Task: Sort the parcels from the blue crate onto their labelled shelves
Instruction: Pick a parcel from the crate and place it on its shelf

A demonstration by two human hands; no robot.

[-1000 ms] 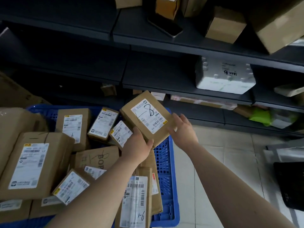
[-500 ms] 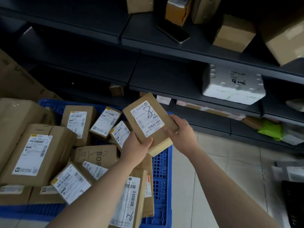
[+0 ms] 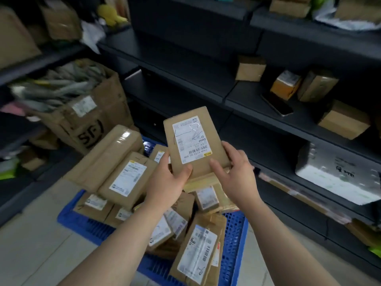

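Parcel of flat brown cardboard with a white label [image 3: 191,139] is held upright above the blue plastic crate [image 3: 235,240]. It is gripped at its lower corners by the left hand [image 3: 165,182] and the right hand [image 3: 237,178], thumbs on the front.

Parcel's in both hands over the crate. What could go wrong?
The left hand and right hand grip only the lower end of the brown cardboard parcel; it could tip into the blue plastic crate.
The scrawled pen mark on its white label is hard to read: misshelving risk.
A black phone lies near the edge of a dark shelf; a parcel pushed there might knock it off.
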